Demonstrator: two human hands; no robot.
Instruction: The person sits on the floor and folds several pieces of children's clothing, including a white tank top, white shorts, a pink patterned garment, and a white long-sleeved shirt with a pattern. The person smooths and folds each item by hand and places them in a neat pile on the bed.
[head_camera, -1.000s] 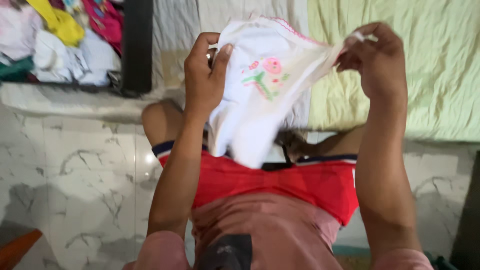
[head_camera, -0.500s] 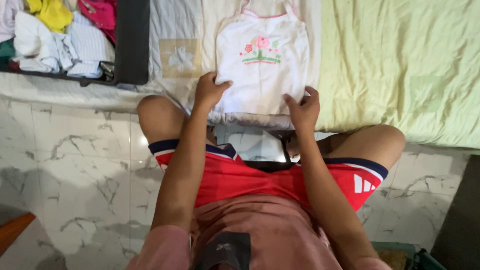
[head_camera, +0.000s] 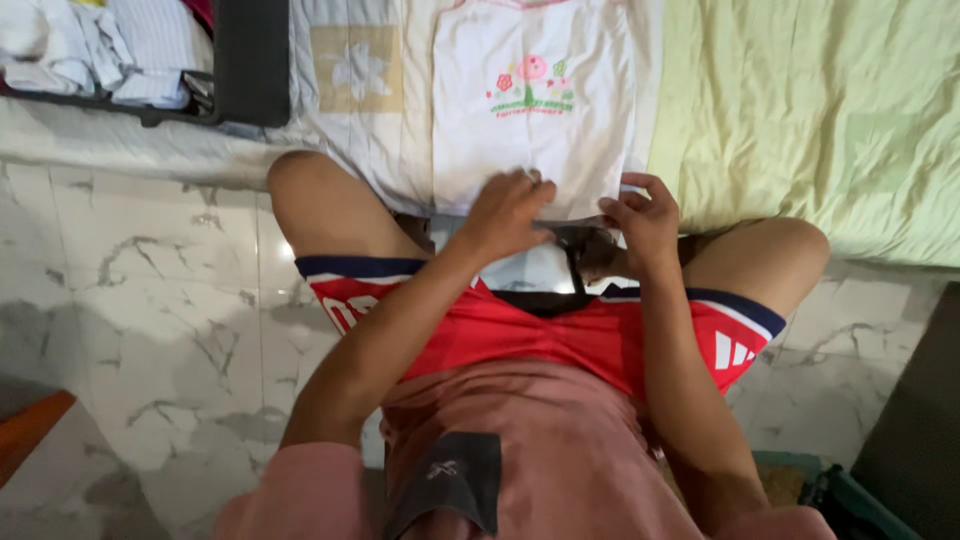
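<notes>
Left hand (head_camera: 508, 212) lying palm down with fingers spread, pressed flat on the lower hem of a small white sleeveless top (head_camera: 530, 110). Right hand (head_camera: 645, 215) just beside it at the hem's right corner, fingers curled and pinching the fabric edge. Top spread flat and face up on a pale grey sheet (head_camera: 350, 120) at the edge of a low mattress, its flower print in pink, red and green showing on the chest, pink trim at the neckline. To the right, touching the grey sheet, a crumpled light green sheet (head_camera: 820, 110). To the upper left, a dark open suitcase (head_camera: 252, 70) holding folded white and striped clothes. Below the hands, bent bare knees in red shorts (head_camera: 540, 335) and a pink shirt, seated on a white marble floor (head_camera: 140, 300).
</notes>
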